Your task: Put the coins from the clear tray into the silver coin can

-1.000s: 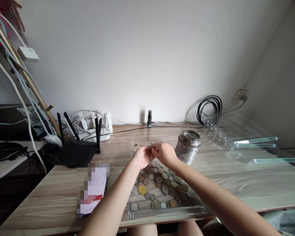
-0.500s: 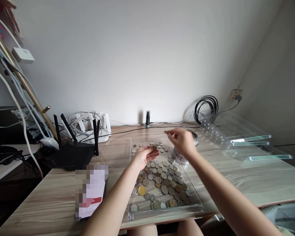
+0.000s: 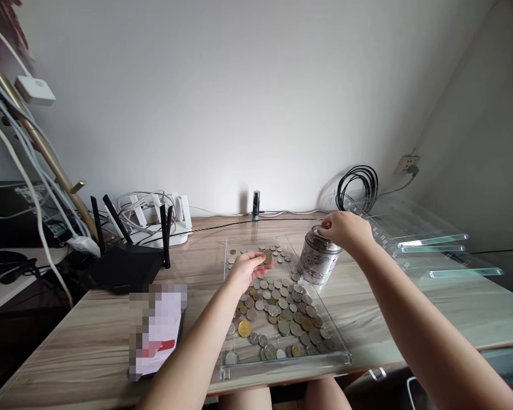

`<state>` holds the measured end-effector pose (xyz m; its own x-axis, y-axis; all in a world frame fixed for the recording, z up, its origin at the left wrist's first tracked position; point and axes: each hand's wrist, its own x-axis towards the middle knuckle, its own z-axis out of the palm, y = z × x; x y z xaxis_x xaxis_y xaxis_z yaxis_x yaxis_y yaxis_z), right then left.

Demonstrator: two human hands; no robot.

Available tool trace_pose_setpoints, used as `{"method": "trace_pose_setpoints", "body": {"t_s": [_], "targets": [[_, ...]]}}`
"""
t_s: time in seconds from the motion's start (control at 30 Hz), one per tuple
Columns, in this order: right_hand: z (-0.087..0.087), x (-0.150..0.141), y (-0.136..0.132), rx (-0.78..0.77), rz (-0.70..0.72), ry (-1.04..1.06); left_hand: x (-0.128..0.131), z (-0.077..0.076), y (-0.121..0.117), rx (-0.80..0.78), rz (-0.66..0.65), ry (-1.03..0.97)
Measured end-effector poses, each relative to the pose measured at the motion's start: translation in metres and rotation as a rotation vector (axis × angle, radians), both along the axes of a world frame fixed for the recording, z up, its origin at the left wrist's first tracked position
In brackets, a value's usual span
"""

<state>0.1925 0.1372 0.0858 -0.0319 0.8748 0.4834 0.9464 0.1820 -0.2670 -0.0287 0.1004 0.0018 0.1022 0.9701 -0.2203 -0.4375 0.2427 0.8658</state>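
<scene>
Between the thumb and fingers of my left hand (image 3: pixel 250 269) is a brownish coin (image 3: pixel 268 257), held above a clear plastic tray (image 3: pixel 282 367). Many loose coins (image 3: pixel 284 327) lie spread in the tray, mostly silver, with some brass-coloured ones and one bright gold one. To the tray's right stands an upright patterned tin (image 3: pixel 320 265) with a narrower, rounded top. My right hand (image 3: pixel 346 229) is at that top, its fingers pinched together at the top opening. What those fingertips hold, if anything, is hidden.
Left of the tray lies a phone (image 3: pixel 162 333) with a blurred screen. Behind it stand a black router (image 3: pixel 132 265) and a white router (image 3: pixel 177 230). A small dark bottle (image 3: pixel 256 206) is by the wall. Clear plastic panels (image 3: pixel 431 245) and coiled black cable (image 3: pixel 357 188) sit on the right.
My right hand has moved right from above the tray's far edge to the top of the tin, which now shows more fully. My left hand keeps its coin in nearly the same place.
</scene>
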Motion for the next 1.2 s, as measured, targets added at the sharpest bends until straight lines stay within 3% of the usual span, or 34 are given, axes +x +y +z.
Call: {"method": "trace_pose_setpoints", "body": {"t_s": [0.1, 0.17, 0.27, 0.33, 0.43, 0.5, 0.63, 0.73, 0.93, 1.0, 1.1, 1.2], "targets": [[-0.013, -0.030, -0.014, -0.076, 0.152, -0.049, 0.000, -0.001, 0.001, 0.024, -0.016, -0.014], [-0.028, -0.054, -0.027, -0.153, 0.372, -0.143, 0.001, -0.001, 0.001, 0.036, -0.041, -0.021], [-0.048, -0.079, -0.041, -0.130, 0.453, -0.255, 0.001, 0.001, 0.000, 0.017, -0.085, -0.005], [-0.052, -0.079, -0.043, -0.107, 0.450, -0.228, 0.002, 0.003, -0.002, 0.001, -0.139, 0.000], [-0.036, -0.056, -0.033, 0.001, 0.364, -0.084, 0.003, 0.005, -0.006, 0.033, -0.205, -0.003], [-0.018, -0.031, -0.022, 0.089, 0.188, -0.017, 0.004, 0.006, -0.007, 0.038, -0.184, 0.052], [0.008, 0.007, -0.001, -0.043, -0.101, -0.103, 0.004, 0.006, -0.007, 0.024, -0.082, 0.169], [0.010, 0.014, 0.004, -0.153, -0.156, -0.171, 0.001, 0.006, -0.004, 0.034, -0.017, 0.204], [0.008, 0.011, 0.000, -0.175, -0.155, -0.188, -0.002, 0.004, -0.002, 0.075, 0.101, 0.282], [0.005, 0.002, -0.008, -0.049, -0.112, -0.148, -0.002, 0.004, -0.002, 0.083, 0.107, 0.280], [-0.012, -0.025, -0.030, 0.091, 0.110, -0.016, 0.000, 0.005, -0.003, 0.114, 0.047, 0.246], [-0.041, -0.056, -0.053, -0.017, 0.394, 0.028, 0.002, 0.009, -0.008, 0.203, -0.079, 0.231]]}}
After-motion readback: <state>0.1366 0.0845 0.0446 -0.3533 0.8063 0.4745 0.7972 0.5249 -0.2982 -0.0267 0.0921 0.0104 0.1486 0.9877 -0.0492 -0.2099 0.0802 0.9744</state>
